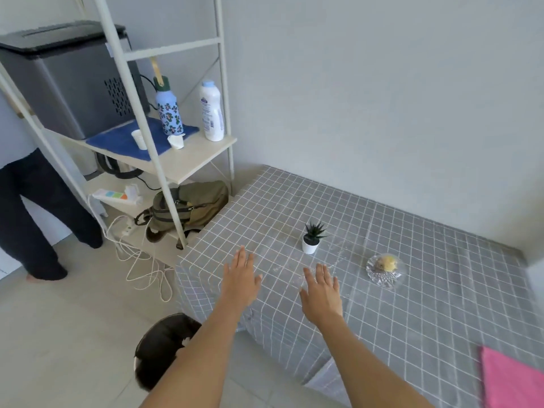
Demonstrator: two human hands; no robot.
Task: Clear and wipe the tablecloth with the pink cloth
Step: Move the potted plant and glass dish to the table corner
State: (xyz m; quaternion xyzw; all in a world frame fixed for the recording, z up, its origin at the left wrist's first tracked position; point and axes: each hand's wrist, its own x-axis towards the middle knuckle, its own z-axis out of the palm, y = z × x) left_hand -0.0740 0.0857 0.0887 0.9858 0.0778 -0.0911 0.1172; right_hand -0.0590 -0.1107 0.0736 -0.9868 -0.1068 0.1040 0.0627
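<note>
Both hands are reaching out flat and holding nothing, left hand [240, 279] and right hand [322, 293] hovering over the grey checked tablecloth [441, 304]; the potted succulent [312, 238] is sitting just beyond my right fingertips, the glass dish [384, 270] farther right; the pink cloth [512, 378] is lying well back to my right; I am risking tipping the light pot, or sliding the dish off, if I am sweeping carelessly.

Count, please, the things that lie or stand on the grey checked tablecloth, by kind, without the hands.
Potted plant: 1
Glass dish with something yellowish in it: 1
Pink cloth: 1
Total: 3
</note>
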